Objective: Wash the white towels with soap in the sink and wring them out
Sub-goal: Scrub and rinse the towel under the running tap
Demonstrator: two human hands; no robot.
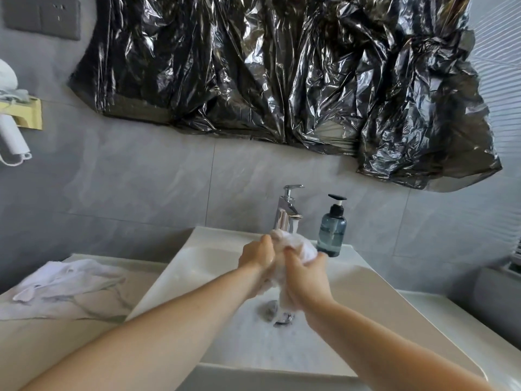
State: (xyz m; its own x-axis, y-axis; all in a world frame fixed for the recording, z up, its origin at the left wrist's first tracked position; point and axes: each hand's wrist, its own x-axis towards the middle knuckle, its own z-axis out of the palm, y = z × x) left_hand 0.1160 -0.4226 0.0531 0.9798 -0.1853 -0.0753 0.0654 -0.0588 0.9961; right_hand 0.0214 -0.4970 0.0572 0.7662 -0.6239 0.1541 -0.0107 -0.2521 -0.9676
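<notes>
From the head view, the left hand (258, 253) and right hand (306, 273) each close their grip round one bunched, wet white cloth towel (296, 246), held together above the pale rectangular ceramic sink (180, 266), just under the chrome tap (287, 210). Keeping it there probably lets suds and water fall into the foamy basin rather than onto the desk. A second crumpled white towel (67, 275) lies on the marbled desk (42, 328) left of the sink, likely waiting its turn. The blue-grey pump soap bottle (332, 232) stands on the sink's back ledge, within easy reach.
</notes>
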